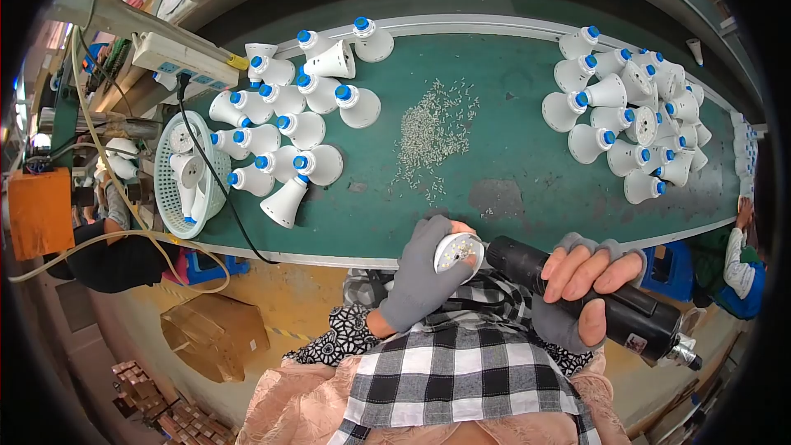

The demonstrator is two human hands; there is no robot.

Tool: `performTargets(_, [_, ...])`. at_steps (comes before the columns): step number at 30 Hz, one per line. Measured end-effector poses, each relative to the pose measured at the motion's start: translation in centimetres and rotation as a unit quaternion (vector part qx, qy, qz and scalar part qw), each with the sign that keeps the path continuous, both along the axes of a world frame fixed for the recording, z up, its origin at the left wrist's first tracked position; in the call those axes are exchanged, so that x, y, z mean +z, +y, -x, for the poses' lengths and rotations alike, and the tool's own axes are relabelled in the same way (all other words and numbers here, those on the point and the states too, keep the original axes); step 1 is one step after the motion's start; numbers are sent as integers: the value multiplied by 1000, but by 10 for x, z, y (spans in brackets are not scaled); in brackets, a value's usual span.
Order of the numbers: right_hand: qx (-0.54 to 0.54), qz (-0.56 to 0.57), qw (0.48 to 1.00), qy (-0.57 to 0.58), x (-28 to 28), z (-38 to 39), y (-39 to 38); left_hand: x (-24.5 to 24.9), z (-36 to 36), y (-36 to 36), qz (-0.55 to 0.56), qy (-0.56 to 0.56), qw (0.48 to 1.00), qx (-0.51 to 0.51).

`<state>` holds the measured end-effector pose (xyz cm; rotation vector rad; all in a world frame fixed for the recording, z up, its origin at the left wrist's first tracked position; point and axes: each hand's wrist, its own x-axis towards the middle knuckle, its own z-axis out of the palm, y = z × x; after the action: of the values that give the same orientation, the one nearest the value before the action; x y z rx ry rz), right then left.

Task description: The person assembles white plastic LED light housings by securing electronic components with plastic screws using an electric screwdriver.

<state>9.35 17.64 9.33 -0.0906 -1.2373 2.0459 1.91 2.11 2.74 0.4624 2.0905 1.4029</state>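
Note:
My left hand (418, 276), in a grey fingerless glove, is closed around a white LED bulb (449, 254). Its round face with small yellow LED dots is turned up, and my thumb lies on that face. A black electric screwdriver (519, 262) is gripped in my right hand (581, 280), also gloved in grey with bare fingertips. The tool lies nearly level, its front end close beside the bulb's rim. Both hands are at the near edge of the green bench, over my checked apron.
Small screws (432, 136) lie scattered mid-bench (379, 189). White bulb housings with blue caps stand in groups at left (321, 165) and right (587, 144). A pale green basket (169, 206) holds more, with a black cable (216, 177) across it. Another person's sleeve (739, 264) shows far right.

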Motion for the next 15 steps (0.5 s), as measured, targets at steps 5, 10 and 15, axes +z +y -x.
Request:
performTargets(5, [6,-3,1000,4,3,6,3,-1,1,0,-5,-40,999,6])
performTargets(10, [66,-13,998,15,-6,1,9,-3,-1,0,6,-36,999,4])
performTargets(15, [58,20,997,48,-9,7,18,-4,1,1,-18,-97,995,2])
